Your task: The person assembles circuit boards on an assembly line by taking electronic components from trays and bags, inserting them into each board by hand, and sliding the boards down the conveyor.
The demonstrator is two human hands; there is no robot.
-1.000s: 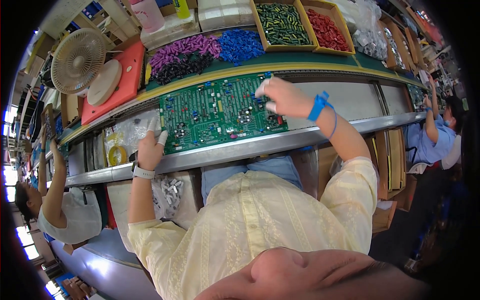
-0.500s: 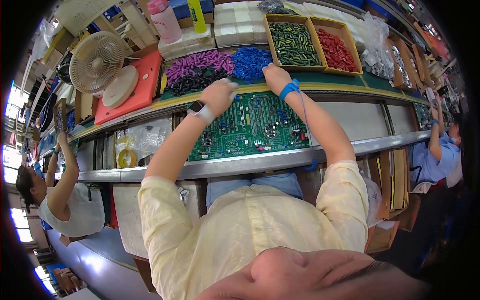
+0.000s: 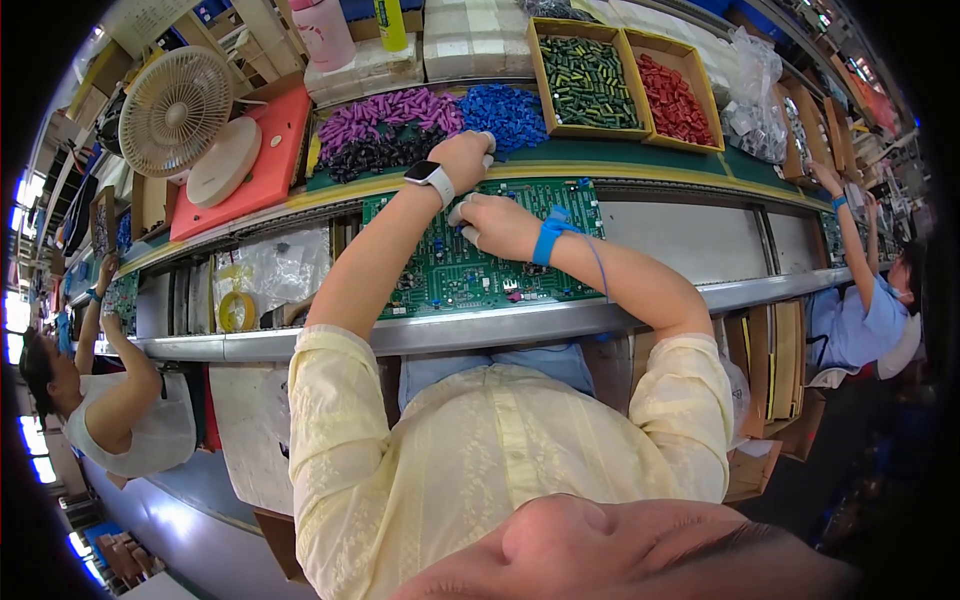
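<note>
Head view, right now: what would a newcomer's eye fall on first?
Probably the bright loose heaps of purple parts and blue parts beyond the board, with boxed green parts and red parts to their right. Next, the green circuit board at centre, with the right hand over it and the left hand by the blue heap's near edge.

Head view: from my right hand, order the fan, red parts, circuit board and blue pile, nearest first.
Right hand:
1. Circuit board, beneath it.
2. Blue pile, beyond the board.
3. Red parts, to the right.
4. Fan, far left.
</note>
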